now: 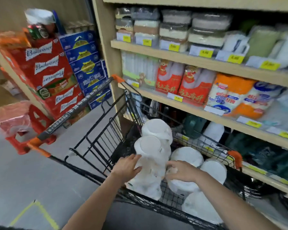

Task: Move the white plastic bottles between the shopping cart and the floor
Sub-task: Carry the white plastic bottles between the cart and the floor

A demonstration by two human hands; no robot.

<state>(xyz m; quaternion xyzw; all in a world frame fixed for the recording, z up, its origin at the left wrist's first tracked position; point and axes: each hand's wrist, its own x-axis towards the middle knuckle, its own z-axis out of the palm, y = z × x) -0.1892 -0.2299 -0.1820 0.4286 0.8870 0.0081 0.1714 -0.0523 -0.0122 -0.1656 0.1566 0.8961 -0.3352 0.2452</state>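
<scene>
In a shop aisle, wooden shelves [206, 63] of packaged goods stand to my right and stacked red [45, 70] and blue drink cartons [88, 63] to my left, with a red plastic stool [30, 128] just beside the cart's handle. My black wire shopping cart [98, 143], trimmed in orange, sits close against the shelving on the grey floor [23, 176]. No white bottle shows on the floor, and the basket holds at least six, so I judge the unloading barely begun, or the loading all but finished; which way I am working cannot be told. The white plastic bottles [186, 156] lie crowded together in the basket, touching one another, several turned so their round flat ends face up. They are plain, opaque and unlabelled as far as the blur allows. I reach in with both arms for one upright bottle [152, 156] at the near left of the load. My left hand [127, 168] curls its fingers round that bottle's left side; my right hand [181, 170] grips low on its right, fingers bent.
</scene>
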